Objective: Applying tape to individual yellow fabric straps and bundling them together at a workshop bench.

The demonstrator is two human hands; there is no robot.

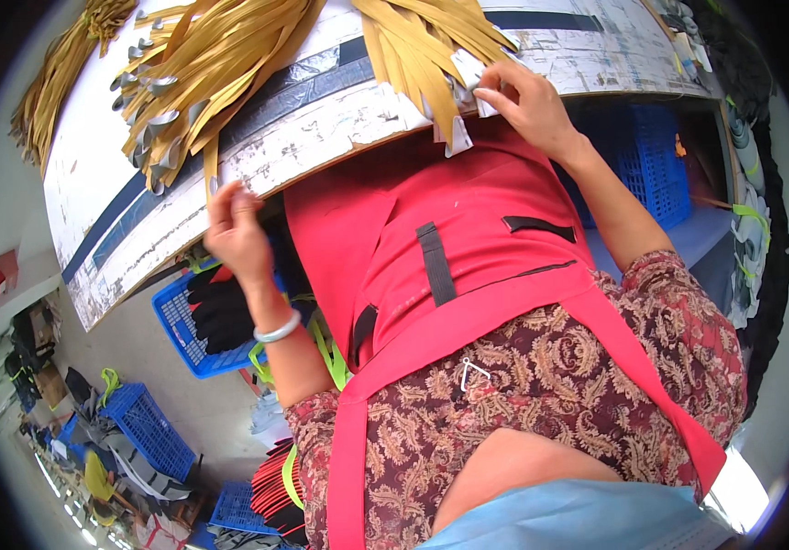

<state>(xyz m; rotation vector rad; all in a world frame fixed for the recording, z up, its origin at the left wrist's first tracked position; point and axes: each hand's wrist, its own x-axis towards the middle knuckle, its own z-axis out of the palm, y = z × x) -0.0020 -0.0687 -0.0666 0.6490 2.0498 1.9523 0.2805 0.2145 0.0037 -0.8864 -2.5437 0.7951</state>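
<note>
Leaning over the worn white tabletop, the person works at its near edge, a red apron hanging between the two forearms. The tabletop's paint is scuffed and flaking, with a dark stripe running along it. Two heaps of long tan straps lie on it, flat and ribbon-like, each tipped with a pale grey tab. The bigger heap fans out above the left hand; the smaller heap runs with its long axis pointing down toward the right hand. The right hand is the nearer one — its fingers are pinched shut on the grey-white tabs at the strap ends, right at the tabletop's edge. The left hand sits at the edge below the bigger heap, fingers curled; whether it grips anything I cannot tell. A blue crate of dark pieces sits below — a pale bangle circles the left wrist.
</note>
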